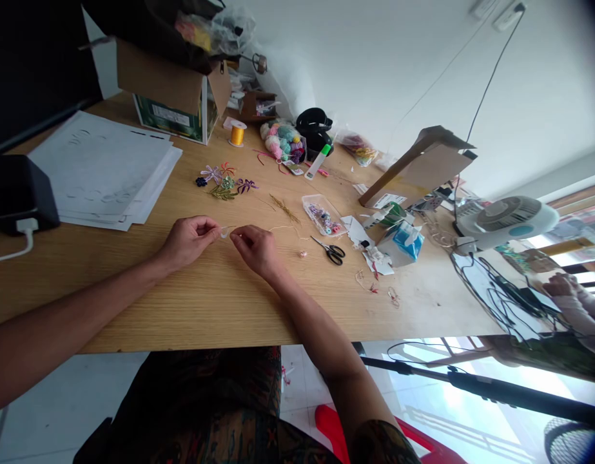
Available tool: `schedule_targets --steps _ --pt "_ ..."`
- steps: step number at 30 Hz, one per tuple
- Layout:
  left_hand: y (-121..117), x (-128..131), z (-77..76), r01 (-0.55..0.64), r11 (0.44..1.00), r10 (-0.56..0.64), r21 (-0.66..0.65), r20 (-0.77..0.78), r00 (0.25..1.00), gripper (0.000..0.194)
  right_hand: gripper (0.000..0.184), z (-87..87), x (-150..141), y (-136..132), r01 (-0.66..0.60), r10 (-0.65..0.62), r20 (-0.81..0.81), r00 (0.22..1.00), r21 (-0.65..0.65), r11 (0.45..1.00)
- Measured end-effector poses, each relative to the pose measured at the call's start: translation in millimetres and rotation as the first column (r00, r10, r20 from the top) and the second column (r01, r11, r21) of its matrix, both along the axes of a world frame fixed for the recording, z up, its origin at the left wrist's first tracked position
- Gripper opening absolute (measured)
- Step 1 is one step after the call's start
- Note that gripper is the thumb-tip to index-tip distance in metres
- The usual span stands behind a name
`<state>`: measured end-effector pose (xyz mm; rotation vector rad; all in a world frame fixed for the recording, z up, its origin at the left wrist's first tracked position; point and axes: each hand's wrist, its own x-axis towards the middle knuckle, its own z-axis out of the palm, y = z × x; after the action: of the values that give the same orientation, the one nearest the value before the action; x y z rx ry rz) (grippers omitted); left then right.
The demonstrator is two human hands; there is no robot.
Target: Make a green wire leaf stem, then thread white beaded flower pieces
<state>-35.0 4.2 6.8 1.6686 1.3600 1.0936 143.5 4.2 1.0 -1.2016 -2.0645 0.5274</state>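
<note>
My left hand (193,240) is closed in a pinch at one end of a short, pale thread (225,232), which shows a small white loop between my hands. On its other side my right hand (256,248) pinches the same thread with fingers curled in. A thin pale strand (290,227) runs along the table from behind my right hand. Just beyond my hands lie several small thread flowers (228,182) and a bundle of golden strands (283,207). Black-handled scissors (334,252) rest to the right, near a small pinkish bead-like piece (303,254).
A clear plastic tray (312,224) holds small beads. Paper sheets (104,174) and a cardboard box (156,80) stand back left; a yellow thread spool (236,134), yarn balls (280,140) and a glue bottle (318,162) farther back. A white fan (507,219) stands right; another person's hands (563,285) show there.
</note>
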Motion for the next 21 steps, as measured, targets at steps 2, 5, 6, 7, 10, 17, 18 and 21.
schedule_targets --steps 2,5,6,7,10,17,18,21 --pt "1 -1 -2.8 -0.016 1.000 0.017 0.021 -0.058 0.998 0.018 0.020 1.5 0 -2 -0.013 0.008 0.077 0.997 0.063 0.998" --pt "0 -1 -6.0 -0.006 0.998 0.018 0.067 -0.182 0.983 0.018 0.021 3.5 1 -3 -0.012 -0.006 0.162 0.987 0.108 0.994" --pt "0 -1 -6.5 0.011 0.996 0.008 0.086 -0.213 0.977 0.019 0.022 3.9 2 -2 -0.007 -0.013 0.173 0.985 0.114 0.993" --pt "-1 0 -6.7 0.035 0.994 -0.009 0.105 -0.236 0.972 0.019 0.021 4.1 3 -2 -0.001 -0.019 0.172 0.985 0.118 0.993" --pt "-2 1 -5.9 0.124 0.979 -0.080 0.160 -0.253 0.964 0.020 0.020 3.0 5 3 0.017 -0.029 0.120 0.992 0.098 0.995" --pt "0 0 -2.2 0.155 0.981 -0.138 0.115 -0.142 0.980 0.019 0.020 -3.0 6 9 0.031 -0.030 0.017 0.999 -0.057 0.998" --pt "-1 0 -1.0 0.145 0.984 -0.133 0.098 -0.121 0.984 0.019 0.020 -3.3 6 8 0.025 -0.025 0.009 1.000 -0.065 0.998" --pt "-1 0 2.5 0.107 0.993 -0.104 0.048 -0.065 0.992 0.021 0.019 -3.1 4 6 0.006 -0.006 0.006 1.000 -0.051 0.999"
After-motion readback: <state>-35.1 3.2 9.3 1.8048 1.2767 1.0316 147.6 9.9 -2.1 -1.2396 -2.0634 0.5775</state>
